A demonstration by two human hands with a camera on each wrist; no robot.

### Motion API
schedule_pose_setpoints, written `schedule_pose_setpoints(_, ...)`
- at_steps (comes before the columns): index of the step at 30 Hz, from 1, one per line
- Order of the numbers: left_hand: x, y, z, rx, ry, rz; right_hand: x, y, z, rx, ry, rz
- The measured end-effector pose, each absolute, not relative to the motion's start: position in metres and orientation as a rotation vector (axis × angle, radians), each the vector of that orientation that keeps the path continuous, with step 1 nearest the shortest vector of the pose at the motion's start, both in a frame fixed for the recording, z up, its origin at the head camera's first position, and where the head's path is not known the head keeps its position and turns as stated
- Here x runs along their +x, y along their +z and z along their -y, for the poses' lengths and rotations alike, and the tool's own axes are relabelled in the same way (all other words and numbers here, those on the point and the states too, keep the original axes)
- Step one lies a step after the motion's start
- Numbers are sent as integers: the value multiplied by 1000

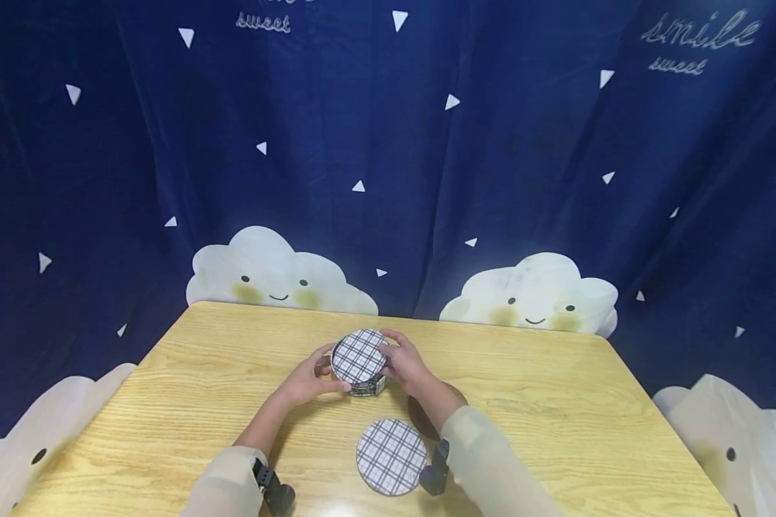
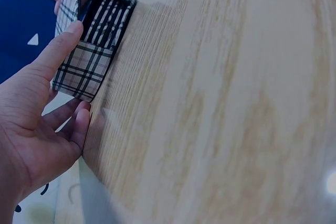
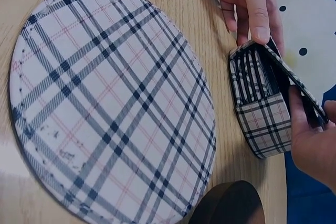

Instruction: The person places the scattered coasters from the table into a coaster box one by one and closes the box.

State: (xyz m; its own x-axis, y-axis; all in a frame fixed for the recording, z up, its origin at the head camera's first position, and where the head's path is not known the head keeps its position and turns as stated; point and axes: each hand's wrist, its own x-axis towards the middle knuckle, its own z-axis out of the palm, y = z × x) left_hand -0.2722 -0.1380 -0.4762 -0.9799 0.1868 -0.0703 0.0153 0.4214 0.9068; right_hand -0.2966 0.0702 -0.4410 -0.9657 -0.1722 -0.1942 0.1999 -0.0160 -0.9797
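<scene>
A plaid coaster holder [image 2: 81, 69] with several coasters [image 3: 251, 76] upright in its slots stands toward the back of the table. Over it a round plaid coaster [image 1: 358, 356] leans at a tilt. My right hand [image 1: 404, 362] pinches this coaster at its right edge, thumb and fingers on opposite faces. From the other side my left hand [image 1: 307, 380] grips the holder; its thumb lies at the coaster's lower rim, and its other fingers are partly hidden behind the holder. Another round plaid coaster [image 1: 391, 457] lies flat on the table, nearer the person.
A dark brown round thing [image 1: 420, 418] sits beneath the right forearm, partly covered by it. The wooden table [image 1: 543, 438] ends at the back against a dark blue curtain [image 1: 388, 129] with white clouds and triangles. Each wrist wears a small black camera.
</scene>
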Motion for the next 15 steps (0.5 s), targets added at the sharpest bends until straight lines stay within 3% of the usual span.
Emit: schedule_pose_setpoints(15,-274,-478,138,190,1613,-2499,-299,-442,-72,65,-1996,-2067)
